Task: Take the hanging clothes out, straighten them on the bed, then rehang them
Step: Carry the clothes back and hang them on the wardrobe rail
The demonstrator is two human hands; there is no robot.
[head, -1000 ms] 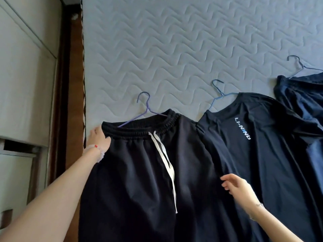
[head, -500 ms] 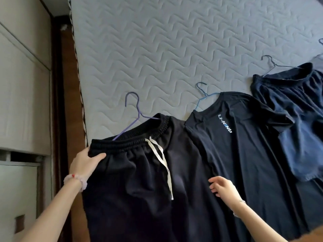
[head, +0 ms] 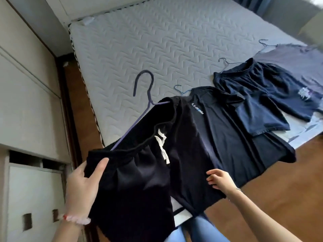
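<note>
Black shorts with a white drawstring hang on a purple hanger, lifted off the grey quilted bed. My left hand grips the waistband at its left corner. My right hand pinches the right leg's fabric near the hem. On the bed lie a black T-shirt with a chest logo on a blue hanger, dark blue shorts on a hanger, and a grey shirt at the far right.
A pale wardrobe with drawers stands on the left, across a narrow strip of brown floor. Wooden floor shows on the right. My jeans-clad legs are at the bottom.
The black shorts have been raised off the bed and drawn toward me, hanger hook tilting up. My view has pulled back, showing the whole bed and a grey shirt.
</note>
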